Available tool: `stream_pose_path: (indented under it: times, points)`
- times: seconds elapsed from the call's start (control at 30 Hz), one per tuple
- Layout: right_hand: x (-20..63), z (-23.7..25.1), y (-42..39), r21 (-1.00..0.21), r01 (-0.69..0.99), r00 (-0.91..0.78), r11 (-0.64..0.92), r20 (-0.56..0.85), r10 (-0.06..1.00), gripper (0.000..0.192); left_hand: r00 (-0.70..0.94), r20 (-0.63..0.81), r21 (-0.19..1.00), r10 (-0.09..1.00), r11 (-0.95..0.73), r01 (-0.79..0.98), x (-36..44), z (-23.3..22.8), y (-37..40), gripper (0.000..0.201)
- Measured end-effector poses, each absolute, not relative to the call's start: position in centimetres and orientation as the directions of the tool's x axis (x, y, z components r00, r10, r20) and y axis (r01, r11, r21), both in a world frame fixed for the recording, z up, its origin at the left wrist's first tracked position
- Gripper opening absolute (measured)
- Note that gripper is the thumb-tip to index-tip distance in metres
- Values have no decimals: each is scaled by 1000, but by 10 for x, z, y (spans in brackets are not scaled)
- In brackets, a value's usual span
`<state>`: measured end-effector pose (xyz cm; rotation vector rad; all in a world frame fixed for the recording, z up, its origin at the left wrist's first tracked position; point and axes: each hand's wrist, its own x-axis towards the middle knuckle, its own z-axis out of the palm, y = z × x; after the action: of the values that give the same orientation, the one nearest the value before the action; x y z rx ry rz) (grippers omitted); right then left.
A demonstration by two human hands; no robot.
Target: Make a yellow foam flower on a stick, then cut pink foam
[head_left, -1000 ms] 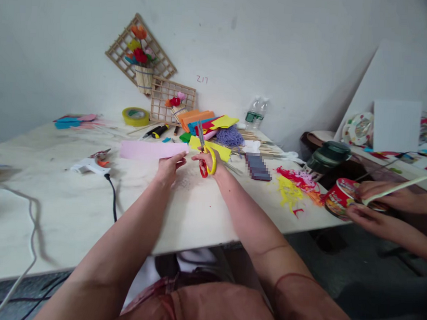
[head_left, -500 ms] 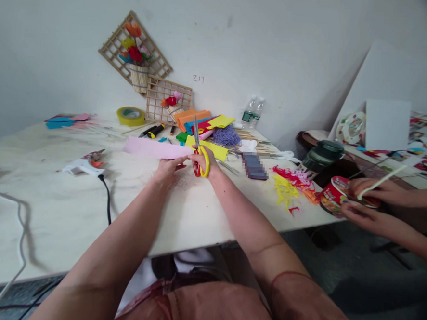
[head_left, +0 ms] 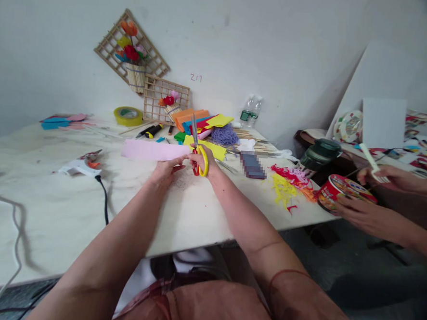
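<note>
Counter (head_left: 69, 209) filled frame's lower left. Pink paper strip (head_left: 152, 150) lay mid-frame, left hand (head_left: 165, 169) grip pinching its right end. Right hand (head_left: 202, 157) grip clenched through scissors (head_left: 197, 154) handles, blades pointing up. Judged: hold strip taut, feed steadily into blades.

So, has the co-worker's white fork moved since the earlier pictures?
Yes. The white fork was lying low, pointing right past the red cup; now it is raised and tilted up-left above that cup.
</note>
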<state>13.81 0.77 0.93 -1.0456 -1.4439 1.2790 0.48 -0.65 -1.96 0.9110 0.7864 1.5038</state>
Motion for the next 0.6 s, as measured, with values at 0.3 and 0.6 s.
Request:
stream_pose_path:
  times: [0.3,0.6]
  points:
    - [136,8,8,-990,41,-129,134,128,983,35,-9,143,898,990,-134,-419,3,-19,-7,40]
    - [137,6,10,-984,42,-157,174,165,974,36,-57,157,897,986,-167,-409,5,-18,-6,37]
